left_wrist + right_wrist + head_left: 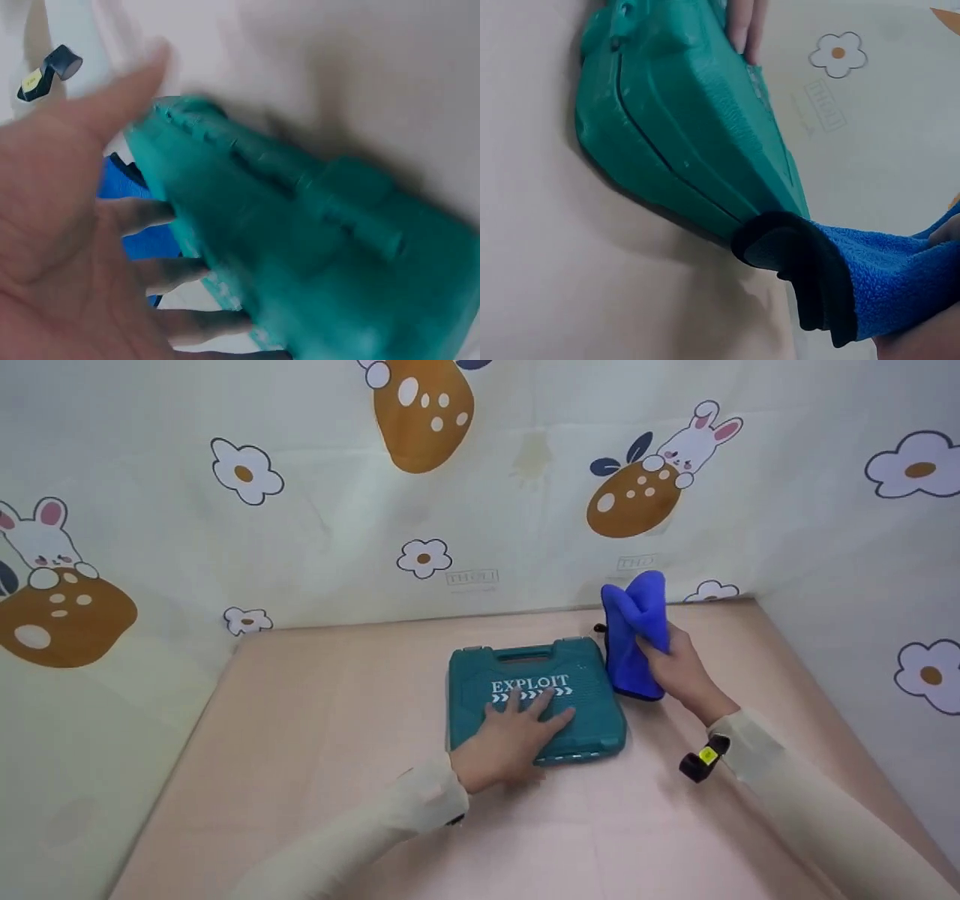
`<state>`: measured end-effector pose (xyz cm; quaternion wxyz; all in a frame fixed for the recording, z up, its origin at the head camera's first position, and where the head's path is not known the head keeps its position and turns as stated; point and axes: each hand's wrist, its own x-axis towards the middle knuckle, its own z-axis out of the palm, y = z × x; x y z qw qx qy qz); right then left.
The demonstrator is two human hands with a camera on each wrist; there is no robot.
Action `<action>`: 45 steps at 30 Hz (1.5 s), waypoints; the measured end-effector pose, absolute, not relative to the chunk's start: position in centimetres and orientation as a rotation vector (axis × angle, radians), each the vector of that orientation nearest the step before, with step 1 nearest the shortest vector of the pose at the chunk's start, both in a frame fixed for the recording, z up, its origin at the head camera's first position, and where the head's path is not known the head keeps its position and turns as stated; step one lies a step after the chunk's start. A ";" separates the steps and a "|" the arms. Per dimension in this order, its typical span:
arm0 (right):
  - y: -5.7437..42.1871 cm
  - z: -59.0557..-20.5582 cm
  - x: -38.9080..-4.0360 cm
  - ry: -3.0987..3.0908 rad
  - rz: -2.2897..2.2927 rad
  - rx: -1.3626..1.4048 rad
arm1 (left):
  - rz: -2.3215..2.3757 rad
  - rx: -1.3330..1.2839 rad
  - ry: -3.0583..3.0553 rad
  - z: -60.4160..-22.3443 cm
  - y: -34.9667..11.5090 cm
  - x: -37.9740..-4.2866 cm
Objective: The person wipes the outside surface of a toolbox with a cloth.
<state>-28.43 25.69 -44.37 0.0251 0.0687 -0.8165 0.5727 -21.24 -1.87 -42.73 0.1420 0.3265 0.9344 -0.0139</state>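
A green plastic tool case (pixel 592 720) marked "EXPLOIT" lies flat on the table, its carry handle toward the back wall. My left hand (pixel 506 742) is on its lid, fingers spread and straight over the printed arrows. In the left wrist view the fingers (pixel 176 274) reach along the case's top face. My right hand (pixel 679 667) grips a folded blue cloth (pixel 634 630) with dark edging, bunched at its upper part. The cloth hangs at the right side of the case, and in the right wrist view its dark edge (pixel 776 232) overlaps the case's lower corner.
A pale pink cover (pixel 315 720) spreads over the table. Patterned fabric walls (pixel 322 540) with rabbits and flowers stand behind and at both sides. A small black piece (pixel 600 628) shows behind the cloth. A black wrist device (pixel 705 757) is strapped at the right cuff.
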 end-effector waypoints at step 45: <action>11.1 -42.8 -32.3 -3.244 0.581 0.896 | 0.106 1.080 2.758 -44.7 -3.7 -20.7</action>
